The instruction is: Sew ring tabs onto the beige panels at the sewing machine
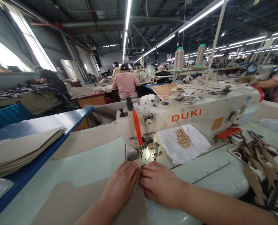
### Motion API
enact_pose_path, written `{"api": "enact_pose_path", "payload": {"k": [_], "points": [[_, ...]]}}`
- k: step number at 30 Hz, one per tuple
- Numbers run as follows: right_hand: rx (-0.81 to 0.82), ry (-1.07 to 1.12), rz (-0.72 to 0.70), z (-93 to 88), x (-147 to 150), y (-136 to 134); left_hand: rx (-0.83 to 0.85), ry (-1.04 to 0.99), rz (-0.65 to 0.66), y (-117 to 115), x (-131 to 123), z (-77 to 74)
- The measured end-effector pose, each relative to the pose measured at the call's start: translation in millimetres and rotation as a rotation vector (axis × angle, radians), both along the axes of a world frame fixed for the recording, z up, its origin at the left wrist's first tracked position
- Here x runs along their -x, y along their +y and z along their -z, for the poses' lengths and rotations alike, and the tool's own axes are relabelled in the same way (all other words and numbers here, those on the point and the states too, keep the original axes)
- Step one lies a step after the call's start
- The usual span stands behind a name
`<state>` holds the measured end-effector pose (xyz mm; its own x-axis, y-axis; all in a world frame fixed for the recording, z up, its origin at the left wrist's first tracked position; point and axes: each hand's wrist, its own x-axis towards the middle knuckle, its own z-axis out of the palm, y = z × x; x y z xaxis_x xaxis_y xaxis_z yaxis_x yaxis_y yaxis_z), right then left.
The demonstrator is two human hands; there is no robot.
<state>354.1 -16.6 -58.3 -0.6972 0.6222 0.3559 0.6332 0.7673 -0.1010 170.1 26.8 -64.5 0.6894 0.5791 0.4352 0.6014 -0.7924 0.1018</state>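
Observation:
A beige fabric piece [82,200] lies on the pale sewing machine table, its narrow end reaching toward the needle area. My left hand [122,181] rests on the fabric, fingers pressed together and curled at its front edge. Close beside it, my right hand [162,184] pinches the same edge, fingers bent. The fingertips nearly meet just in front of the presser foot [141,153] of the white sewing machine [162,115]. What lies right between the fingertips is mostly hidden.
Gold rings [182,139] lie on a white cloth [167,147] under the machine arm. A tray [234,153] with beige straps stands right. Stacked beige panels [24,150] sit on a blue-edged table at left. Thread cones [179,58] stand behind. A co-worker [126,82] sits ahead; another's arm [270,82] shows right.

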Motion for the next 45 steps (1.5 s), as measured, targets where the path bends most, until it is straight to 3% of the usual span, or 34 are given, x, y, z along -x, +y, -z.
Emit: {"api": "enact_pose_path", "payload": {"k": [21,29,45], "points": [[-0.031,-0.052,0.002,-2.2,1,-1,-0.005,-0.066,0.03,0,1,4.7],[-0.126,-0.171,-0.001,-2.6,1,7,0.043,-0.093,0.027,-3,2,1.6],[-0.152,-0.18,-0.016,-2.0,4,14,0.106,-0.107,0.016,-18,3,-9.7]]}}
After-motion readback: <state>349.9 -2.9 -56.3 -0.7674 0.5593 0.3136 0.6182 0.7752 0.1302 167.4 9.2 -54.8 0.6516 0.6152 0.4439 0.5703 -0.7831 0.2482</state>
